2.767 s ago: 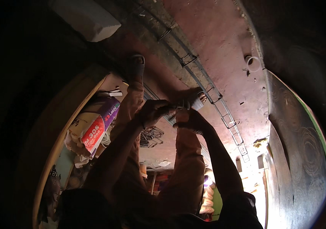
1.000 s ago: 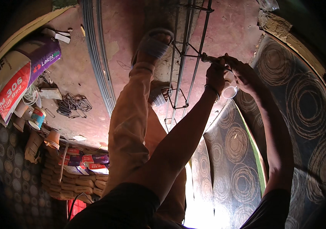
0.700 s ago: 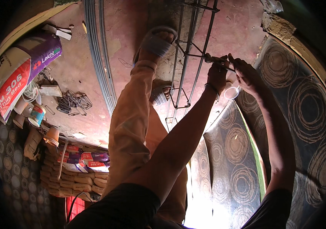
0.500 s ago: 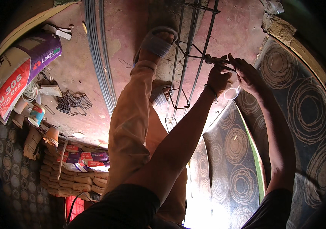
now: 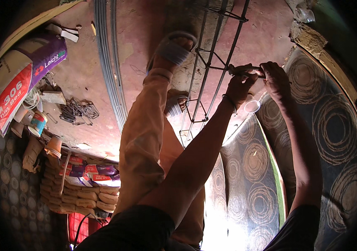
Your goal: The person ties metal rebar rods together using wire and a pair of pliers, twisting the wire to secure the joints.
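While both hands meet at the long cage of thin steel rods (image 5: 212, 71), a dark slim tool (image 5: 245, 69) bridges them.
Left hand (image 5: 240, 85) fingers closed on tool; right hand (image 5: 275, 77) fingers curled around its end. Cage lies on reddish concrete floor (image 5: 141, 54), beside sandalled foot (image 5: 173, 49).

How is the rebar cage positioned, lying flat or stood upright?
Lying flat: the rebar cage stretches along the floor beside the sandalled foot.

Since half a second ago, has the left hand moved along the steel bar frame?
No. The left hand sits at the same cross tie of the steel bar frame, beside the right hand.
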Demonstrator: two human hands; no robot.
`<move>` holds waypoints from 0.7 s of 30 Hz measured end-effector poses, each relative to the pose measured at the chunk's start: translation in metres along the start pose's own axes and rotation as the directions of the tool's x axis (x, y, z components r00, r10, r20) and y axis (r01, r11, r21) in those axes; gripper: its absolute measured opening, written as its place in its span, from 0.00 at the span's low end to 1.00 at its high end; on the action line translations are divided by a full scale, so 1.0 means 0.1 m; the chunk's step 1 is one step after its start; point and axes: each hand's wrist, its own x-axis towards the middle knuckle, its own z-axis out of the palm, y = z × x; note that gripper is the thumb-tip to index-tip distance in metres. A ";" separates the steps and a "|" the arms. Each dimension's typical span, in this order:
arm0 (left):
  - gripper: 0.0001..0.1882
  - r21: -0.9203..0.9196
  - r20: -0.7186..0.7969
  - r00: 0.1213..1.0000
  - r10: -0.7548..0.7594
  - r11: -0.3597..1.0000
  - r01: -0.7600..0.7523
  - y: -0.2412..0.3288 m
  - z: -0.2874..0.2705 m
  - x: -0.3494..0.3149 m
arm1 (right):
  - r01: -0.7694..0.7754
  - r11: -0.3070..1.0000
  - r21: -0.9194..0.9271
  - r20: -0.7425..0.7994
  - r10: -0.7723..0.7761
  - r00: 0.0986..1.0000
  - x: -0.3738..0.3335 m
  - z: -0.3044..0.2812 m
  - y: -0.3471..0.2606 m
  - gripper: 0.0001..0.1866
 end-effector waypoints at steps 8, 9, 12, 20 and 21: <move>0.23 -0.057 -0.096 0.995 0.017 0.998 -0.023 -0.11 -0.09 0.11 | 0.016 0.985 0.170 0.062 -0.027 0.998 0.24 0.26 0.08 0.06; 0.23 -0.063 -0.088 0.996 0.013 0.998 -0.019 -0.09 -0.05 0.10 | 0.009 0.987 0.163 0.068 -0.020 0.997 0.20 0.30 0.15 0.06; 0.23 0.007 -0.094 0.995 0.029 1.000 -0.029 0.00 0.05 0.04 | -0.069 0.987 0.144 0.152 0.047 0.987 0.10 0.36 0.28 0.06; 0.22 -0.260 -0.124 0.989 -0.075 0.965 0.041 0.02 0.12 -0.01 | 0.083 0.937 0.338 0.535 -0.264 0.803 0.11 0.10 0.24 0.10; 0.22 -0.238 -0.139 0.988 -0.064 0.971 0.030 0.08 0.01 -0.01 | -0.295 0.821 0.489 0.762 -0.238 0.603 0.22 0.01 0.14 0.09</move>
